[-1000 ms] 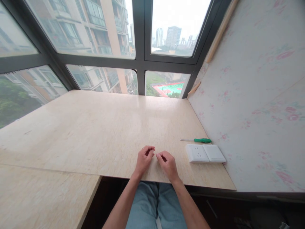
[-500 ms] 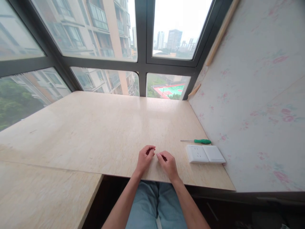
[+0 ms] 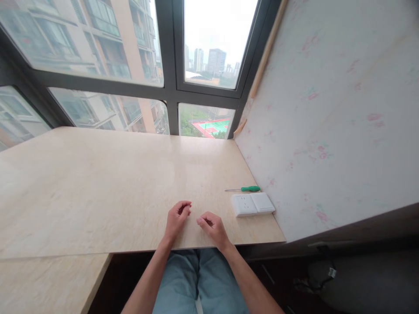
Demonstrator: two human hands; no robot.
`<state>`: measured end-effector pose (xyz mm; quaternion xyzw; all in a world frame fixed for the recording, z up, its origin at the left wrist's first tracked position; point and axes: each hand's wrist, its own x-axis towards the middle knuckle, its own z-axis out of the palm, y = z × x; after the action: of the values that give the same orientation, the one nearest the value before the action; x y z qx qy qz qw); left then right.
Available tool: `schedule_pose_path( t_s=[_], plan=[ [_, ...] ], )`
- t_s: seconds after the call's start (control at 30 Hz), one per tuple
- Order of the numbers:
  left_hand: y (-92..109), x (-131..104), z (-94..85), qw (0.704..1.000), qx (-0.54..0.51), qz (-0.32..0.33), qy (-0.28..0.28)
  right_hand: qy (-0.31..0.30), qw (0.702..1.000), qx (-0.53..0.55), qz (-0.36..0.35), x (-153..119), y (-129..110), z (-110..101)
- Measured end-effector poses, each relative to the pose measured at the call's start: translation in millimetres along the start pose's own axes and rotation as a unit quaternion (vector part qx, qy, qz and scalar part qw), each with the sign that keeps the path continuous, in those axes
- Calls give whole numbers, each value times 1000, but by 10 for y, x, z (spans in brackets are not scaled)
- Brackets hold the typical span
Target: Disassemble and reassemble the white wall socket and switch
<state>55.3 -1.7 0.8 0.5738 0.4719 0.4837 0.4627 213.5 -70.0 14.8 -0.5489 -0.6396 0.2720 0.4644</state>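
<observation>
My left hand (image 3: pixel 176 219) rests at the counter's front edge, its fingers curled and the thumb close to the fingertips. Beside it, a small gap away, my right hand (image 3: pixel 214 227) is loosely curled too, with thumb against fingers. I see nothing held in either one. To the right of my right hand lies a white two-part wall plate (image 3: pixel 253 204), a socket on its left half and a plain switch-like panel on its right. Just behind that plate is a screwdriver (image 3: pixel 250 189) with a green handle, its metal shaft pointing left. Neither hand touches these things.
The pale marble-look counter (image 3: pixel 114 183) runs back to dark-framed windows (image 3: pixel 172 91). A flowered wallpapered wall (image 3: pixel 327 122) bounds it on the right. A lower counter section (image 3: pixel 49 283) extends at the front left, and my legs (image 3: pixel 196 279) are below the edge.
The view has turned to the right, so the counter, wall plate and screwdriver appear farther left. My hands have drawn slightly apart, still curled. The plate and screwdriver lie as before.
</observation>
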Motion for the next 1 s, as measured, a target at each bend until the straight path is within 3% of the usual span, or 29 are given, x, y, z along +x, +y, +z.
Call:
schedule_pose_path(
  t_s=[0.17,0.23,0.3,0.37,0.43,0.47,0.6,0.67,1.0],
  plan=[
    [-24,10,2,1000,-4,-12,-2,-65,997,-9,-31,-210,-149,-731],
    [-30,10,4,1000,-2,-17,-3,-36,998,-29,-30,-210,-155,-1125],
    [-31,9,4,1000,2,-21,-5,31,991,-121,-49,-150,-121,-1516],
    [-27,7,3,1000,8,-24,-8,61,979,-185,-64,-47,-66,-1858],
    [-23,6,1,1000,12,-27,-11,47,975,-209,-65,74,-8,-2121],
    [-21,5,0,999,14,-28,-12,8,968,-243,-61,134,21,-2219],
    [-13,3,-2,999,18,-33,-8,-199,904,-379,-6,330,144,-2414],
    [-2,2,-1,999,19,-37,-6,-251,879,-405,9,391,212,-2432],
    [61,4,-1,999,20,-46,-9,-314,838,-446,14,558,414,-2392]
  ],
)
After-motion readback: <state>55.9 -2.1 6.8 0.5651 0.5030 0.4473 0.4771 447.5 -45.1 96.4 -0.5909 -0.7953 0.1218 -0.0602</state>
